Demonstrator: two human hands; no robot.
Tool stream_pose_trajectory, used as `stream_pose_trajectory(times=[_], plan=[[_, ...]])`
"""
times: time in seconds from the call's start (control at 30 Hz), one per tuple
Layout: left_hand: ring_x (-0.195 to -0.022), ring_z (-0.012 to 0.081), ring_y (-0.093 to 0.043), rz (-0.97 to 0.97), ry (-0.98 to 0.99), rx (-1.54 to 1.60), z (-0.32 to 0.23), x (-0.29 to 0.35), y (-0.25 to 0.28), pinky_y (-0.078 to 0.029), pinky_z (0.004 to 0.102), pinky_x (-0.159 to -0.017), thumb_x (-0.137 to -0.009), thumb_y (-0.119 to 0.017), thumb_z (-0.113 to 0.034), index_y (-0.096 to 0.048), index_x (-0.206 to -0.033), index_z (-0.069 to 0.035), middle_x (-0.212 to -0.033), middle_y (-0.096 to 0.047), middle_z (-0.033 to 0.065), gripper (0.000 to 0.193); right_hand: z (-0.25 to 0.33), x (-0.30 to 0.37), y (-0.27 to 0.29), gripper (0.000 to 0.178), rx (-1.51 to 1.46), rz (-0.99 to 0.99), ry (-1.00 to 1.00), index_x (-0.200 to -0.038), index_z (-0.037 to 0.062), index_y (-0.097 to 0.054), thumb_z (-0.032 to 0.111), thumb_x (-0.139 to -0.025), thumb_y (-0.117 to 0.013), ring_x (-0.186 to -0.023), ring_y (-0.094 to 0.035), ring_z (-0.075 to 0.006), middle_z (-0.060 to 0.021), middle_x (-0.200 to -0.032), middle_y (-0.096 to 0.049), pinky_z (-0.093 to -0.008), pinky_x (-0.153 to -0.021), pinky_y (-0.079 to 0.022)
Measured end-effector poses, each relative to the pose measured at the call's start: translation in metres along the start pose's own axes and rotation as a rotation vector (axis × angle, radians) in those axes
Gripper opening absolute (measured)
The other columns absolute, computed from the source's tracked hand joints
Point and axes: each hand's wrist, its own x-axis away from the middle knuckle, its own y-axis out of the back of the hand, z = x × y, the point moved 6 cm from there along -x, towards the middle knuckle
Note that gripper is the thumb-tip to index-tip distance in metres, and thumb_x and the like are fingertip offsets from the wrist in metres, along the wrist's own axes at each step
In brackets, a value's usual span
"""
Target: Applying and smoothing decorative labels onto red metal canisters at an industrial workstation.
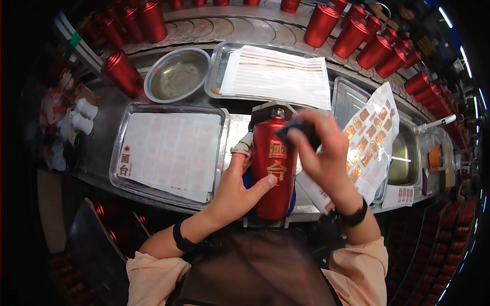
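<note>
**One red bottle (278,160), one black pad (309,132)**

The red bottle is in the middle of the frame, its neck toward the top. The left hand (237,191) wraps its left side, thumb on the front, with a white wrap on one finger. The right hand (326,148) pinches the black pad over the bottle's upper right side; whether the pad touches it, one cannot tell.

There are three metal trays: a left tray (223,125) and a top tray (217,69), both with white papers (168,153), and a right tray (346,97), partly under one sheet of gold stickers (370,130). One round bowl (154,79) sits at upper left, with one other bottle (122,75) beside it. Too many more red bottles to count line the top.

The left tray sits near the front edge of the tabletop (97,153). A thin bright strip shows between that tray and the bottle. The right hand has papers close by.
</note>
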Motion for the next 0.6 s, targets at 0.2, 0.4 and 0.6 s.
stream_pose_trajectory(times=[0.2,0.4,0.6], plan=[[-0.142,0.0264,-0.037,-0.011,0.003,-0.037,0.003,0.001,0.001,-0.027,0.0400,-0.118,-0.089,-0.074,-0.017,-0.017,-0.154,0.002,-0.150,-0.038,0.0212,0.089,-0.013,0.006,0.016,0.024,-0.142,0.014,-0.184,-0.101,0.0002,-0.067,0.006,-0.079,-0.076,-0.083,-0.068,-0.0240,-0.0126,-0.093,-0.070,-0.0319,-0.075,-0.053],[-0.140,0.0257,-0.040,0.007,0.000,-0.005,-0.001,0.001,0.002,-0.029,0.0384,-0.117,-0.089,-0.072,-0.015,-0.017,-0.154,0.003,-0.148,-0.040,0.0205,0.088,-0.020,-0.015,0.003,0.024,0.018,0.013,-0.111,-0.102,0.0029,-0.066,0.005,-0.080,-0.074,-0.078,-0.066,-0.0302,-0.0144,-0.091,-0.068,-0.0356,-0.070,-0.052],[-0.139,0.0245,-0.040,0.038,-0.050,-0.037,0.001,-0.006,-0.003,-0.029,0.0378,-0.116,-0.089,-0.071,-0.014,-0.018,-0.154,0.003,-0.148,-0.040,0.0196,0.086,-0.016,0.000,0.011,0.023,-0.056,0.010,-0.140,-0.102,0.0030,-0.065,0.007,-0.081,-0.073,-0.080,-0.065,-0.0293,-0.0123,-0.088,-0.066,-0.0351,-0.071,-0.051]])
